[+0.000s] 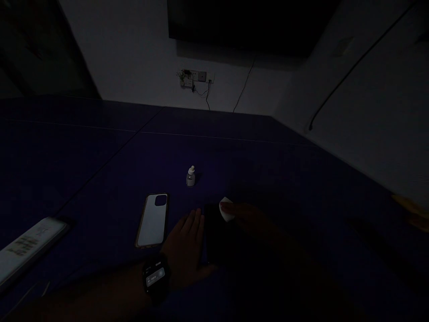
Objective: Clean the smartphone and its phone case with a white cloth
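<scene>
on a dark blue table [214, 156], the left hand [183, 250] lies palm down, fingers straight and unclenched, thumb out; the right hand [247, 214] reaches in sideways. between them is probably a black phone [216, 243], the right fingers gripping a white wipe [226, 215] at its far end.

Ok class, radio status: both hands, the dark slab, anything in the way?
Left hand flat beside dark slab. Right hand holding white pad over slab. Slab's right side lost in darkness. Bottle and case off slab, not in the way.
</scene>
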The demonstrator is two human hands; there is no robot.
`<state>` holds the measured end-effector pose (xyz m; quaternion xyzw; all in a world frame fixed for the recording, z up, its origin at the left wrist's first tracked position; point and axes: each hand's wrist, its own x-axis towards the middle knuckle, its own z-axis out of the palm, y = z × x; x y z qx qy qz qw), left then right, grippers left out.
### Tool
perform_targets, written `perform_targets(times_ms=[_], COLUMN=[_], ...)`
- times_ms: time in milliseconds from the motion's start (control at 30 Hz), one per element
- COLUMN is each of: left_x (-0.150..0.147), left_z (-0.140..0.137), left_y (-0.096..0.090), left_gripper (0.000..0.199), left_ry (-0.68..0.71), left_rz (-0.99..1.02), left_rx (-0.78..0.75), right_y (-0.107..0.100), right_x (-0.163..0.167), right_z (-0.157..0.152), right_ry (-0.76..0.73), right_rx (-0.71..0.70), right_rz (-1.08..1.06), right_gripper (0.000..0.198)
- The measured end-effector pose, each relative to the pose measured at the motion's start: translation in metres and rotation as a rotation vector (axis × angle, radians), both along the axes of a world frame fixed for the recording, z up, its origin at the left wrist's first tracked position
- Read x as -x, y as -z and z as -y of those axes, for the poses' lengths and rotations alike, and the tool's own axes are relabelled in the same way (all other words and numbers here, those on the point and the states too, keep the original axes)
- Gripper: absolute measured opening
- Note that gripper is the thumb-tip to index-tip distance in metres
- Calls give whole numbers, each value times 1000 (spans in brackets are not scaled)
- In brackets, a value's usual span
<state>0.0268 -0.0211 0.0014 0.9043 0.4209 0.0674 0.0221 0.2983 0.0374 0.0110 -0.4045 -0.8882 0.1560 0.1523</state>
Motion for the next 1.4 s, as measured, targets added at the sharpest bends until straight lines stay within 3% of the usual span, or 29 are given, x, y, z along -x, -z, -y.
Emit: perform_targets(times_ms=[167,333,500,667,767,867,1033,1200,1400], left_x=[1,2,1,1,1,1,1,1,2], left_z=[0,0,1,1,1,0,0,1,0], left_y=[-1,-1,-2,-4,-3,-1,0,1,4], left_gripper=[108,106,106,106,105,105,108,109,114], left_ry=[11,9,-1,-5,-8,-7,11,3,2], left_rz=[-13,-4,5,4,-7,1,-3,2,0], left_rx=[18,28,17,16,25,17,-6,2,27], right_y=[3,-1,-3,-2,1,4,10,14,15], right_x=[1,3,8,4,6,5,5,3,0], right_z=[0,0,2,1,1,0,-1,-2,-4], right_ry=[-109,0,-106,-27,-65,-106,10,-120,1], right_rx=[-8,-23,-8,-57,-45,-33,-71,-60,-72], right_rz=[12,27,26,-10,13,1,-13,2,-11], right_gripper=[51,55,54,52,58,51,55,50,54])
